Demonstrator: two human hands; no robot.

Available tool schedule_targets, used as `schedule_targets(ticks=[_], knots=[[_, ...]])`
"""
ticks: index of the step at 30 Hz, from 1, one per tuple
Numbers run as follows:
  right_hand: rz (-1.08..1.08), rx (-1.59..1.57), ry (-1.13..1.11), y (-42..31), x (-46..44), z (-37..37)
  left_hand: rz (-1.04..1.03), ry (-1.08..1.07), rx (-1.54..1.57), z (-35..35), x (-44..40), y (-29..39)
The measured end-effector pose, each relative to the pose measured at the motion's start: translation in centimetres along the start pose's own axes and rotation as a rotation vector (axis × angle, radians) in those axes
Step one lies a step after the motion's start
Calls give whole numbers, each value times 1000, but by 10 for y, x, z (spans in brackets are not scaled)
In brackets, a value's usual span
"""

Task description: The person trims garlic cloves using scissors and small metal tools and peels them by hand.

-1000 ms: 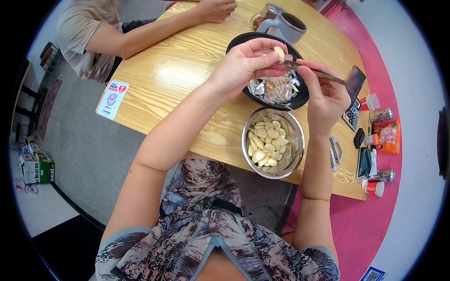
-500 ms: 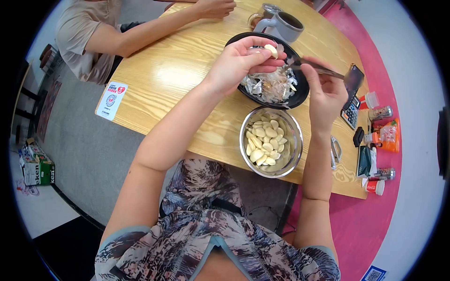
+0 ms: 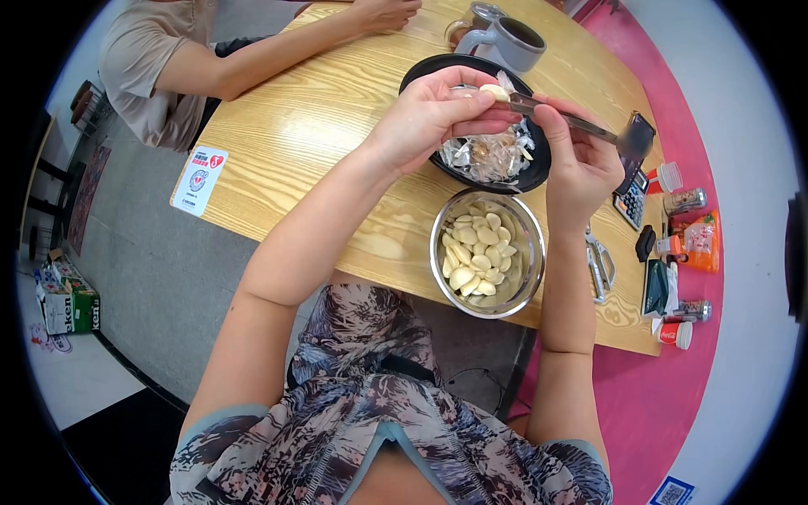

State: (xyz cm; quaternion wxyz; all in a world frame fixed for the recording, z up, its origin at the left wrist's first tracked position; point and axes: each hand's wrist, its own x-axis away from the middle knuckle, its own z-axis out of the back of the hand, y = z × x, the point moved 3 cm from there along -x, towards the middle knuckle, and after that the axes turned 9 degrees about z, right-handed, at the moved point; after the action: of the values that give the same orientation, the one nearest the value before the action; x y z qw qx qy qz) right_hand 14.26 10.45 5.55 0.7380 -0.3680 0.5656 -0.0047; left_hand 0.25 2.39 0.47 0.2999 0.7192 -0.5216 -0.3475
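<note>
My left hand is pinching a pale, peeled garlic clove between thumb and fingers. A slim metal tool is gripped in my right hand, its flat, blade-like tip touching or very close to the clove. Whether it is a knife or tweezers I cannot tell. Below both hands, a black bowl holds papery garlic skins. Nearer to me, a shiny steel bowl contains many peeled garlic cloves.
A grey mug and a brown glass cup stand behind the black bowl. On the right are a phone, a calculator, scissors and small containers. Another person's arm rests at the table's far left.
The metal tool has moved left and up to the garlic clove in my left hand. My right hand has shifted slightly left with it. The black bowl has moved slightly up and left.
</note>
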Motion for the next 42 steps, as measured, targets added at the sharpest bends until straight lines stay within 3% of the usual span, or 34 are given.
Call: schedule_targets(ticks=[8,23,36,42], knots=[[-255,-158,59,3,-5,7,-5,-8,-100,-1,0,2],[-358,-319,103,12,-8,10,-48,-19,-200,-2,2,7],[-247,-125,34,0,-6,5,-90,40,-286,-2,3,7],[-193,-134,165,14,-23,34,-61,34,-311,-4,4,10]])
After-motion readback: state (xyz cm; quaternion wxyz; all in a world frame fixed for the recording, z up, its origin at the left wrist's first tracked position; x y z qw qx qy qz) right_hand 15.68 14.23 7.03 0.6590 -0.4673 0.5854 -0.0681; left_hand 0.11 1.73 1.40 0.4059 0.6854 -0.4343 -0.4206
